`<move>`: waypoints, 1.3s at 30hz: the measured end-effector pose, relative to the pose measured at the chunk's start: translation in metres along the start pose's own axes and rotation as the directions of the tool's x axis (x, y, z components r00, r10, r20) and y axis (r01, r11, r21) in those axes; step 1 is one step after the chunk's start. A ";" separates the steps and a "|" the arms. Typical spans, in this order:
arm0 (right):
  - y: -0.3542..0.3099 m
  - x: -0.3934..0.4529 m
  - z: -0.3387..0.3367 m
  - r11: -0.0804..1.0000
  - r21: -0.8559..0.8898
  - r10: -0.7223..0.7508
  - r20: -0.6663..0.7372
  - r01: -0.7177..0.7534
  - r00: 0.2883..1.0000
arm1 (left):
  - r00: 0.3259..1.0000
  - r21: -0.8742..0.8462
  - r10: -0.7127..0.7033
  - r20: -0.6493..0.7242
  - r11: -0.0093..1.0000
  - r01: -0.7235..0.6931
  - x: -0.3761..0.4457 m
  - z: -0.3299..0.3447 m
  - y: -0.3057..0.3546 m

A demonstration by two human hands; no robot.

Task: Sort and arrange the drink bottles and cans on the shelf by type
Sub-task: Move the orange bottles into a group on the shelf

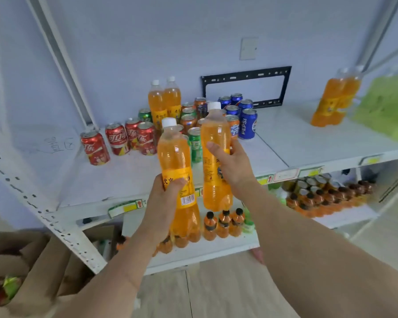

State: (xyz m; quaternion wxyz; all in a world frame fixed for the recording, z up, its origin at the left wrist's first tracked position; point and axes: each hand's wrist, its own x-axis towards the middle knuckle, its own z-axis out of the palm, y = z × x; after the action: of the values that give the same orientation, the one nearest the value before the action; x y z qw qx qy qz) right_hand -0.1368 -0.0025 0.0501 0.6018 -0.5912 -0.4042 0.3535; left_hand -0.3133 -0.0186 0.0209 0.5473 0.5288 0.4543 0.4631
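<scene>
My left hand [164, 198] grips an orange soda bottle [174, 154] with a white cap, held upright in front of the white shelf [308, 143]. My right hand [231, 164] grips a second orange soda bottle [214, 131] just to its right. Behind them on the shelf stand red cola cans [115, 141], green cans [195, 145], orange cans [189, 121], blue Pepsi cans [247, 123] and two orange bottles [164, 102]. Two more orange bottles [336, 99] stand at the shelf's far right.
A pack of green bottles [386, 111] sits at the far right. The lower shelf [216, 251] holds small orange bottles with black caps [223, 223]. Cardboard boxes [32, 260] lie at the bottom left. A black bracket [246, 75] hangs on the wall.
</scene>
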 end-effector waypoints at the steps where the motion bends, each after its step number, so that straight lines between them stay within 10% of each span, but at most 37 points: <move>1: 0.000 -0.004 -0.020 1.000 -0.010 0.015 -0.002 -0.015 1.000 | 0.999 -0.014 -0.039 0.016 0.999 0.039 -0.007 0.016 -0.002; 18: 0.028 0.041 -0.309 0.967 -0.188 0.128 -0.233 -0.173 0.964 | 0.938 -0.010 -0.163 0.307 0.985 0.174 -0.022 0.296 -0.028; 39: 0.026 0.290 -0.500 0.982 -0.175 0.031 -0.216 -0.070 0.976 | 0.959 0.026 -0.098 0.264 0.995 0.095 0.151 0.534 -0.015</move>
State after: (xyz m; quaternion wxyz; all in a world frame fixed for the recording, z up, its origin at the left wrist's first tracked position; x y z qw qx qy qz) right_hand 0.4394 0.0481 0.0568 0.5758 -0.6883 -0.3528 0.2651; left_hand 0.2382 0.0457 0.0196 0.6217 0.5667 0.4053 0.3579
